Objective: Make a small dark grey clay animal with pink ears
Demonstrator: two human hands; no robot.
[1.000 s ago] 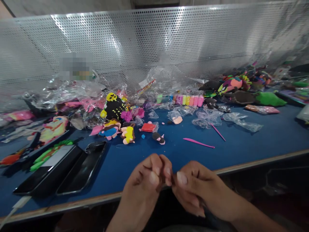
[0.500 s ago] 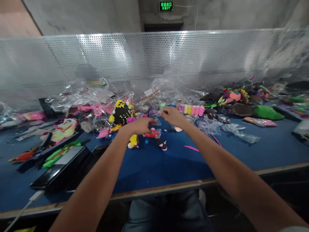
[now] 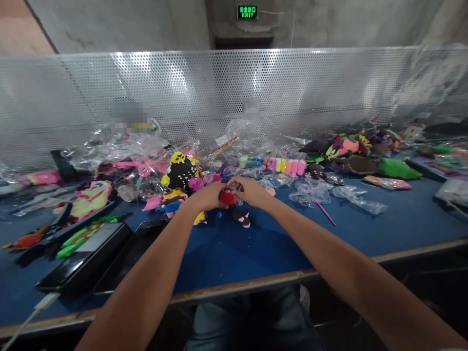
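Observation:
Both my arms reach out over the blue table [image 3: 256, 253]. My left hand [image 3: 205, 197] and my right hand [image 3: 251, 191] meet around a small bag of red clay [image 3: 228, 197], fingers closed on it from both sides. Just below them lies a small dark clay figure with pink feet [image 3: 241, 217]. A black clay figure with yellow spots [image 3: 180, 171] stands to the left of my left hand, with small yellow and blue clay figures [image 3: 171, 202] at its foot.
Crumpled clear plastic bags [image 3: 314, 187] and a row of coloured clay packs [image 3: 287, 165] lie behind my hands. A pink modelling tool [image 3: 323, 212] lies to the right. Two dark phones [image 3: 84, 258] rest at the left front. A perforated metal screen [image 3: 234, 92] backs the table.
My hands went from close to my body out to the middle of the table. The right hand came back from the clay packs and both hands closed on the red clay bag.

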